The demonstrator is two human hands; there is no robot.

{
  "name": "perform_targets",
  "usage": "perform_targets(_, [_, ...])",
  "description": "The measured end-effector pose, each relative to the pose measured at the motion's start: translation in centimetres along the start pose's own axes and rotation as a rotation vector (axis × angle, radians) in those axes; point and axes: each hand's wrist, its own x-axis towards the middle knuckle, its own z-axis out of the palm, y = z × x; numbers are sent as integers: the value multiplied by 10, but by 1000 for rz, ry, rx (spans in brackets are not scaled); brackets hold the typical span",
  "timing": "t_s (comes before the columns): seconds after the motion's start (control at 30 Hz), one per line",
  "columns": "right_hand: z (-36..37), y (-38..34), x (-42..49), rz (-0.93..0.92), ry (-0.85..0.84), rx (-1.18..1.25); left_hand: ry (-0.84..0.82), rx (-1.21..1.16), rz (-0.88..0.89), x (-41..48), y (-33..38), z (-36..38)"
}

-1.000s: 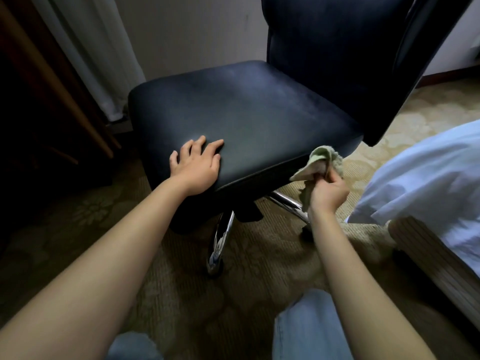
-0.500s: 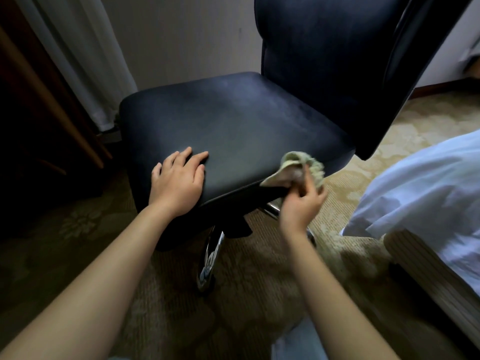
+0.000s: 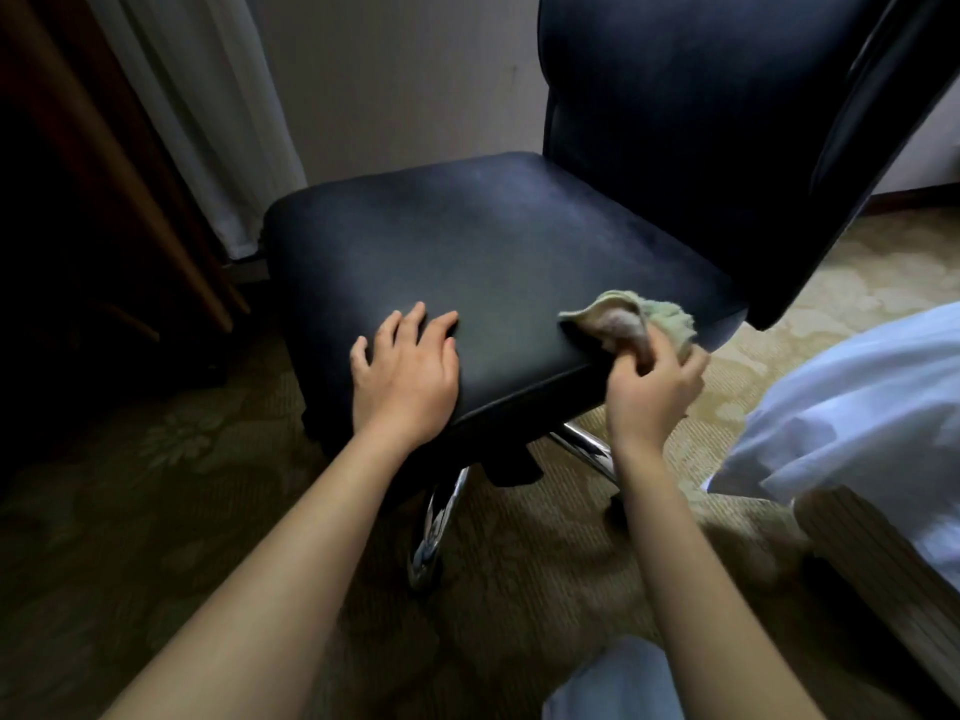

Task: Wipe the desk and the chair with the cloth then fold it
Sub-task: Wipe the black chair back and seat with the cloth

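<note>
- Right hand (image 3: 649, 392), pinching cloth (image 3: 623, 317), has risen onto chair (image 3: 493, 252) seat edge: seat wipe likely starting.
- Left hand (image 3: 410, 376), to its left, stays spread flat, bracing.

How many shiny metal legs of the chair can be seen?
2: a front leg below the front of the seat, pointing toward the camera; a side leg next to the right hand. More may hide under the seat.

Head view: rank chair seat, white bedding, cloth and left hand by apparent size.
1. chair seat
2. white bedding, cut off by the frame
3. left hand and cloth, about alike; the cloth is bunched in the right hand, so unranked.
</note>
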Motion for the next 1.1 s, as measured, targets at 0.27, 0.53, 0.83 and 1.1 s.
perform_targets(0.27, [-32, -24, -18, -435, -433, -252, 0, -89, -91, -11, 31, 7])
perform_targets(0.53, [-48, -22, -67, -367, -293, -138, 17, -773, -80, -32, 80, 15])
perform_targets(0.83, [-64, 7, -23, -257, -192, -270, -58, -1020, 93, -8, 42, -14])
perform_targets(1.1, [-72, 23, 27, -45, -45, -319, 91, -204, -133, 51, -111, -32])
